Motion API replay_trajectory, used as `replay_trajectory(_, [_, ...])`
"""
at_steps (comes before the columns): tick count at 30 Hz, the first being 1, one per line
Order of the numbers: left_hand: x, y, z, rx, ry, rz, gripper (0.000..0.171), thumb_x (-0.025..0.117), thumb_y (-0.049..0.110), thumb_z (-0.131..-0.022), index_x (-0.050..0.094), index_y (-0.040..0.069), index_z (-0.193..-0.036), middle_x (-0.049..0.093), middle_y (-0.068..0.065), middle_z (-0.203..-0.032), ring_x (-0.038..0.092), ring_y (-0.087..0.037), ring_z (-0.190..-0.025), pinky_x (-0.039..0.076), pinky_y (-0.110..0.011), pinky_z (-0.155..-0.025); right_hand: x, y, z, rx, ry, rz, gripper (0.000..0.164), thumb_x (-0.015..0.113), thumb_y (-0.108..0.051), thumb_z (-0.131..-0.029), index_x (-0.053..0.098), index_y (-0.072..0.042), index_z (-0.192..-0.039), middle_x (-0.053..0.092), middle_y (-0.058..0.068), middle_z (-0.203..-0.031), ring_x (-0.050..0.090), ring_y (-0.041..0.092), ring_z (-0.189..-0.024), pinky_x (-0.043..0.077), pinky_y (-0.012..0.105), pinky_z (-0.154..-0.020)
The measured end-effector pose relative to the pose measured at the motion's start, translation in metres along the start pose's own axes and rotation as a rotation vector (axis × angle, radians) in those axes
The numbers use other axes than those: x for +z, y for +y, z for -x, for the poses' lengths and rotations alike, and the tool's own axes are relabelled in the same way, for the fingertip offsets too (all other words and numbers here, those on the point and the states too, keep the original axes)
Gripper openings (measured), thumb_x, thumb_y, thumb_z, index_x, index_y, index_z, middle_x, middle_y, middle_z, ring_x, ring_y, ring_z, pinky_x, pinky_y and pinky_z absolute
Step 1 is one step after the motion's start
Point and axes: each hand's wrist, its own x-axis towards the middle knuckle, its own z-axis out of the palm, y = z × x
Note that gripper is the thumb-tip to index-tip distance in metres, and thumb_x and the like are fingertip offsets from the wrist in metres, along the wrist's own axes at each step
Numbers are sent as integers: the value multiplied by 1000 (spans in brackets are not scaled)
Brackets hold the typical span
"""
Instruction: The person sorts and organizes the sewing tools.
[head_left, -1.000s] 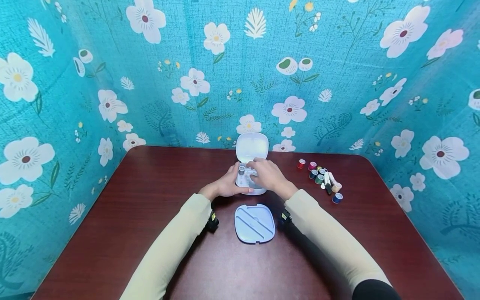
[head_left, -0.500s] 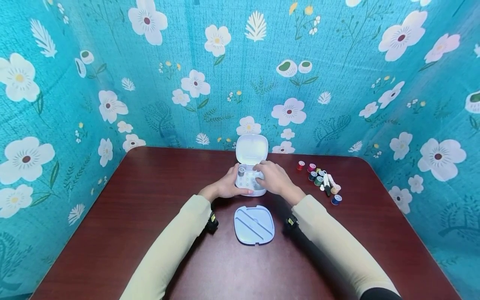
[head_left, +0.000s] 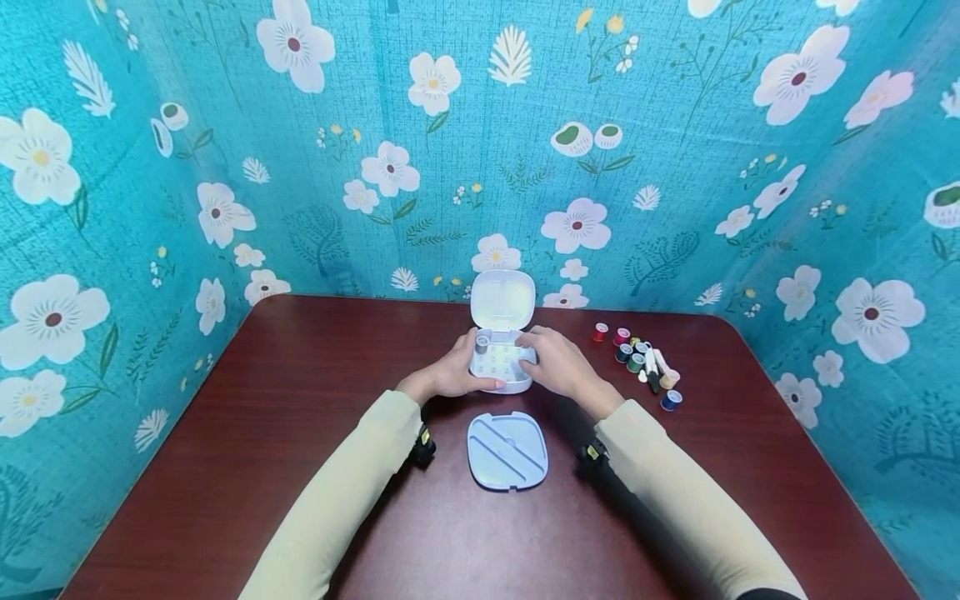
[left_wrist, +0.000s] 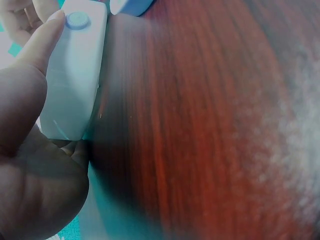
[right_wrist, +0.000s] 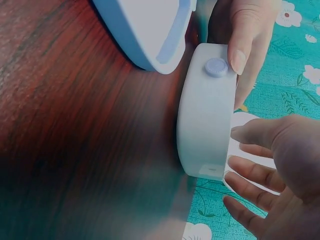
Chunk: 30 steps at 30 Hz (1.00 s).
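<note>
A white sewing box (head_left: 513, 387) stands on the table with its lid (head_left: 502, 298) raised at the back. Inside, rows of small pegs show, and one grey thread spool (head_left: 482, 342) stands at the back left. My left hand (head_left: 453, 372) grips the box's left side, thumb across the front wall beside the round button (right_wrist: 216, 67). At the right edge of the box is my right hand (head_left: 558, 362). Its fingers (right_wrist: 250, 182) are spread and loosely bent, with nothing between them, close beside the box's open top.
A pale blue divided tray (head_left: 507, 450) lies in front of the box. To the right sit a red spool (head_left: 599, 332), a pink spool (head_left: 622, 336), a blue spool (head_left: 671, 401) and several others, around a white-and-black tool (head_left: 652, 367). A floral curtain (head_left: 330, 167) hangs behind the table.
My right hand has drawn back to the right from over the pegs to the box's right edge, uncovering more of the inside. My left hand keeps its grip on the box.
</note>
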Motion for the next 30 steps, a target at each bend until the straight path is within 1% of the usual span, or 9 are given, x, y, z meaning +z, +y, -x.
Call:
replay_trajectory(3, [0,0,0,2,-3,-2,119,82,47,-85,0,9,-163,23,-17,-158,34,-30,-140,30,-45,-117,0,3,4,6,3,-23,39,79,-15,-89,71,-4,-125,68,14,-120,64,28,-108,55,47,-95])
replay_trajectory(10, [-1,-2,0,-1,2,-2,121,82,48,-85,-1,8,-163,22,-17,-158,34,-29,-140,31,-45,-117,-2,9,12,-2,12,-85,36,79,-12,-89,72,-1,-123,67,14,-116,66,33,-104,55,47,-94])
replay_trajectory(19, [-2,-1,-2,-2,1,4,119,82,48,-85,0,13,-163,25,-15,-156,35,-27,-137,32,-45,-116,-7,10,17,17,6,-62,36,80,-14,-89,72,-3,-123,66,14,-121,64,31,-109,53,48,-97])
replay_trajectory(27, [-2,1,0,-15,0,3,121,82,49,-84,-1,10,-163,20,-17,-160,30,-28,-143,27,-46,-119,-6,14,27,26,6,-69,32,76,-17,-92,73,-3,-121,67,12,-118,65,28,-107,54,50,-94])
replay_trajectory(30, [-1,0,1,-17,0,3,122,82,50,-84,-1,10,-163,20,-17,-161,30,-28,-143,27,-46,-119,-5,16,31,32,-1,-79,32,76,-19,-93,73,-4,-121,67,11,-118,65,28,-107,54,50,-94])
